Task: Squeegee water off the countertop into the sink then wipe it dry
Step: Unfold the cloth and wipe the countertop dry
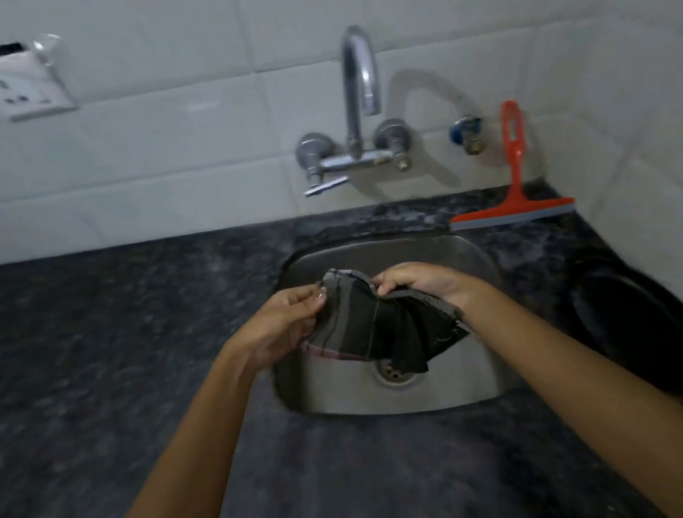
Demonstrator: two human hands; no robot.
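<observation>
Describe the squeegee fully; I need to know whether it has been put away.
The squeegee is orange plastic with a grey rubber blade along its wide head. It stands blade-down on the dark countertop behind the sink, at the back right, its slotted handle leaning up against the tiled wall. Neither hand touches it.

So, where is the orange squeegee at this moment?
In the head view the orange squeegee stands behind the sink on the right, blade on the countertop, handle leaning against the tiled wall, beside the small blue valve.
</observation>
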